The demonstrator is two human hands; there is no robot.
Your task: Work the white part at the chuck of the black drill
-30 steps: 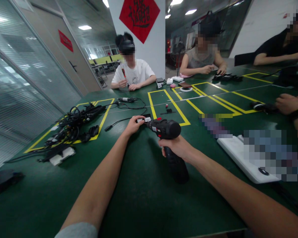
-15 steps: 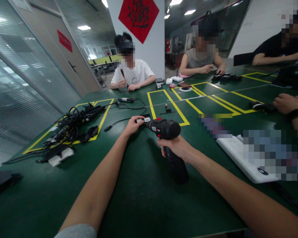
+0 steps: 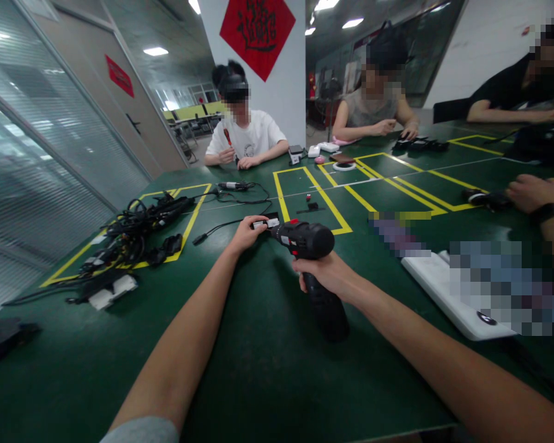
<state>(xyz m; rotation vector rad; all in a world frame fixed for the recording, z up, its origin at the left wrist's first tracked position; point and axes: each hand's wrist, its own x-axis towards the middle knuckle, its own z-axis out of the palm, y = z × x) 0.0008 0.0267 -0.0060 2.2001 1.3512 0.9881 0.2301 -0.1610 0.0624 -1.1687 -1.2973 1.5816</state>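
My right hand (image 3: 321,271) is wrapped round the grip of a black cordless drill (image 3: 311,240) with red details, its chuck pointing left and away from me. At the chuck's tip lies a small black device with a white label (image 3: 272,222), and a cable lies beside it. The fingers of my left hand (image 3: 249,232) are closed on this device, pressing it to the green table (image 3: 253,369). Whether the drill's bit touches the device is hidden.
Tangled black cables (image 3: 143,227) and adapters lie left in a yellow-taped area. A black block (image 3: 4,338) sits at the left edge. A white device (image 3: 447,295) lies right, by a person's hand (image 3: 535,194). Across the table, a person holds a screwdriver (image 3: 228,136); small parts (image 3: 313,206) lie mid-table.
Both hands, the drill and the labelled device stay in nearly the same place. The whole view has shifted very slightly.
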